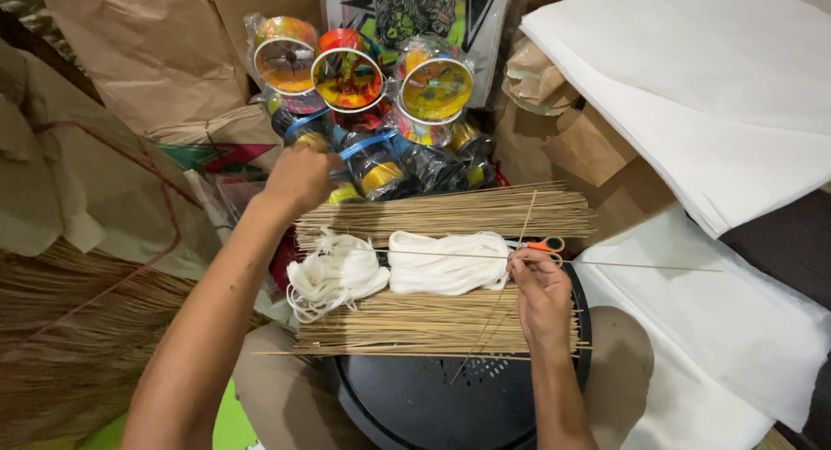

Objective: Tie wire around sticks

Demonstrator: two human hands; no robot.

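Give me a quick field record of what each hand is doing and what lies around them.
left hand: reaching toward the wrapped thread spools, grip unclear
right hand: fingers pinch two crossed thin sticks
under hands: bundle of thin sticks on a round black stool
on bundle: two white string hanks
nearby: orange-handled scissors, white paper sheets

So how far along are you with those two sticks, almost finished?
Only just begun, it seems. The right hand pinches two thin sticks where they cross; no thread looks tied there yet. The left hand reaches toward the shiny spools. Still untouched: the white string bundles, the stick pile, orange-handled scissors and white paper sheets.
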